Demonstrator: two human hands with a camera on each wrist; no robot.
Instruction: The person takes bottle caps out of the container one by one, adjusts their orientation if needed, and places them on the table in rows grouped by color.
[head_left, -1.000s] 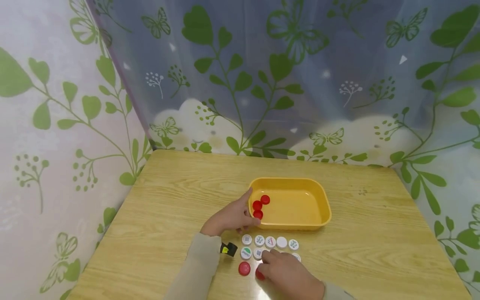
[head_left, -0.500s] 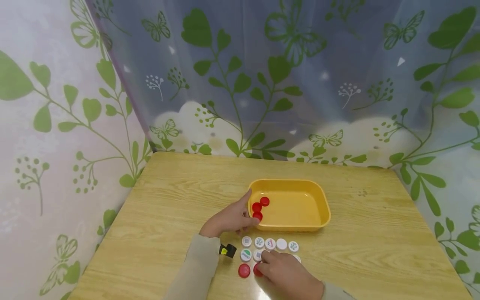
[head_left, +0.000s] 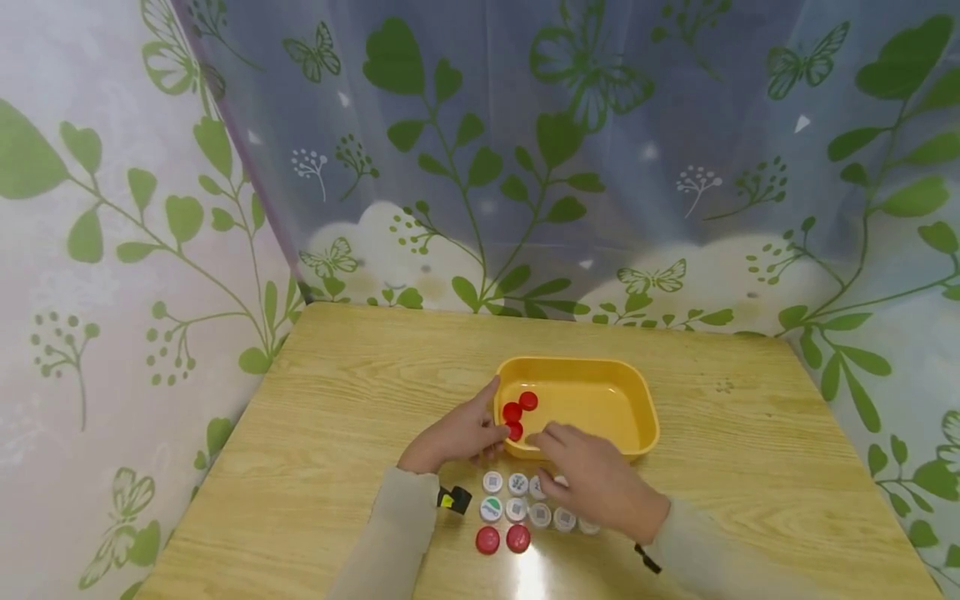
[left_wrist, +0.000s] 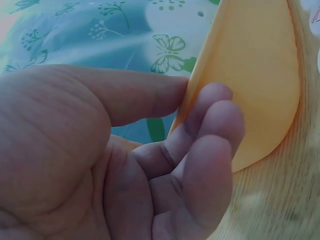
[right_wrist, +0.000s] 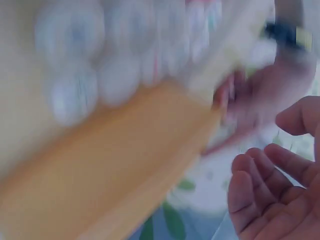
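Note:
My left hand [head_left: 459, 437] grips the left end of a yellow plastic tray [head_left: 600, 400], thumb and fingers at its rim; the left wrist view shows them against the tray wall [left_wrist: 260, 95]. Inside, near that end, lie three red bottle caps [head_left: 512, 412]. Over the tray's front edge hovers my right hand [head_left: 596, 483], fingers loosely bent and holding nothing visible. Below it, white bottle caps [head_left: 516, 509] stand in two rows, some partly covered by that hand. Two red bottle caps [head_left: 517, 538] sit side by side in a third row.
Everything rests on a wood-grain table [head_left: 337, 375]. Patterned cloth [head_left: 480, 167] with green leaves and butterflies hangs behind and at both sides. A black strap [head_left: 454, 500] is on my left wrist. The right wrist view is blurred.
My right hand has let go of the second red bottle cap, leaving it beside the first, and has moved forward to the tray. The left hand stays at the tray's end.

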